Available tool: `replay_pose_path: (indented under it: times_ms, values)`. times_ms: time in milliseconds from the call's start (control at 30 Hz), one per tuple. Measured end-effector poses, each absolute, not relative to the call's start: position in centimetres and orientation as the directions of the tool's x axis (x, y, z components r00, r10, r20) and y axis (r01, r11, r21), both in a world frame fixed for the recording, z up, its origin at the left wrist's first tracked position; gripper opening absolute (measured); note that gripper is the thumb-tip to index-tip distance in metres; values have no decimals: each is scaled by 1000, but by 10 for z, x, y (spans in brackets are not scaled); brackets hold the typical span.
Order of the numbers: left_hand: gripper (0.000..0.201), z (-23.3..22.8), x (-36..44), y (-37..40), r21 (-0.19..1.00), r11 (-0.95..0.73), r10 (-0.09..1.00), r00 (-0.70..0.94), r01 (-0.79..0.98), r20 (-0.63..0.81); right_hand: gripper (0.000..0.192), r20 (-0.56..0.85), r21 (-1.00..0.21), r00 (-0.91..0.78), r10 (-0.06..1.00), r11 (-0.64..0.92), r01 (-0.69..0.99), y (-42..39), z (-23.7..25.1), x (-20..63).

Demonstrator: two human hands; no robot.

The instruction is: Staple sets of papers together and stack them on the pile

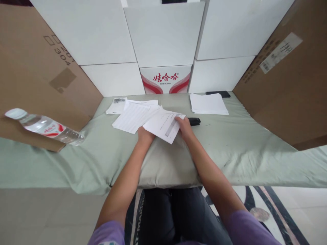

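Note:
Both of my hands hold one small set of printed white sheets (163,126) just above the pale green cloth (230,149). My left hand (144,134) grips the set's near left edge, mostly hidden under the paper. My right hand (183,124) pinches its right edge, fingers on top. More loose printed sheets (133,115) lie fanned out to the left behind it. A black stapler (194,121) lies on the cloth just right of my right hand.
A neat stack of white paper (208,103) lies at the back right, with a black phone (218,94) behind it. A small bag of clips (117,105) sits back left. A plastic water bottle (43,126) lies far left. White and brown boxes (163,37) wall the table.

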State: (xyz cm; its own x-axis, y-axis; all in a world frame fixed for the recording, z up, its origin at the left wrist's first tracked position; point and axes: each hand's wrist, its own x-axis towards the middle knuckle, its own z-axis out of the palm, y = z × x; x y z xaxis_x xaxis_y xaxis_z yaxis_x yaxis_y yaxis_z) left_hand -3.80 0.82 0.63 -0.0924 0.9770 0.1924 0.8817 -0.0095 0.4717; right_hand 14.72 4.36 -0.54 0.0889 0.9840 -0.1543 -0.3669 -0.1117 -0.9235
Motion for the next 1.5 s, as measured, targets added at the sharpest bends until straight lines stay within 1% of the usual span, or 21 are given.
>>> replay_pose_path:
  times_ms: [33, 100, 167, 233, 333, 400, 467, 600, 700, 833, 900, 933, 1000, 1067, 1100, 1133, 1167, 1233, 1300, 1400, 1500]
  values:
    - [27, 6, -41, 8, 436, -13, 979, -78, 900, 191, 19, -134, -933, 110, 985, -89, -349, 44, -4, 150]
    - [23, 7, -48, 5, 316, -45, 981, -18, 948, 195, 20, -76, -946, 147, 986, -25, -322, 44, 1, 157]
    - [21, 10, -58, 3, 253, -38, 971, -24, 967, 238, 19, -15, -954, 164, 986, 35, -298, 45, 5, 166]
    - [29, 15, -66, 1, 236, 54, 940, -129, 970, 315, 18, 15, -963, 163, 986, 58, -262, 46, 7, 176]
    - [38, 23, -71, -1, 271, 236, 840, -337, 933, 426, 13, -14, -990, 178, 984, 11, -143, 45, 8, 181]
    - [41, 25, -66, -4, 280, 229, 817, -340, 932, 466, 10, -24, -997, 192, 981, -9, -78, 41, 7, 175]
    - [43, 23, -53, -7, 257, 109, 854, -223, 960, 470, 11, -3, -995, 168, 986, 14, -100, 37, 5, 163]
    - [43, 10, -16, -17, 208, -208, 923, 121, 956, 366, 26, 10, -962, 28, 1000, 18, -274, 29, -3, 139]
    - [45, 2, 2, -20, 189, -350, 892, 265, 917, 367, 30, 49, -957, 5, 999, 49, -285, 27, -6, 134]
    - [43, 2, -5, -15, 171, -465, 826, 356, 869, 438, 29, 95, -954, -56, 994, 75, -291, 27, -3, 139]
    - [40, 5, -14, -12, 205, -481, 809, 342, 852, 478, 29, 79, -953, -78, 994, 53, -298, 27, -1, 142]
    - [38, 7, -18, -10, 239, -465, 808, 297, 853, 509, 28, 61, -950, -75, 995, 35, -311, 27, 0, 143]
    - [36, 10, -26, -8, 344, -363, 802, 102, 866, 589, 25, 6, -932, -69, 998, -19, -362, 28, 2, 145]
    - [45, 10, -33, -4, 505, -241, 757, -166, 829, 632, 25, -44, -907, -83, 996, -75, -415, 29, 4, 148]
    - [50, 10, -38, -1, 602, -210, 738, -279, 770, 614, 26, -60, -897, -93, 994, -94, -433, 29, 5, 150]
    - [54, 9, -42, 3, 699, -205, 743, -356, 686, 567, 27, -73, -890, -106, 992, -113, -441, 29, 6, 151]
    - [53, 7, -46, 6, 788, -214, 779, -386, 578, 495, 28, -84, -887, -120, 989, -129, -443, 29, 7, 151]
    - [46, 2, -52, 12, 901, -210, 889, -310, 380, 338, 30, -97, -886, -148, 984, -153, -438, 27, 7, 150]
    - [44, -3, -54, 16, 930, -200, 941, -204, 308, 270, 34, -95, -882, -166, 982, -160, -444, 24, 5, 147]
    - [41, -9, -51, 19, 916, -240, 936, -172, 322, 306, 41, -86, -871, -166, 982, -155, -466, 22, 3, 141]
    - [41, -7, -52, 20, 919, -279, 927, -172, 276, 333, 41, -65, -874, -140, 988, -124, -470, 27, 6, 144]
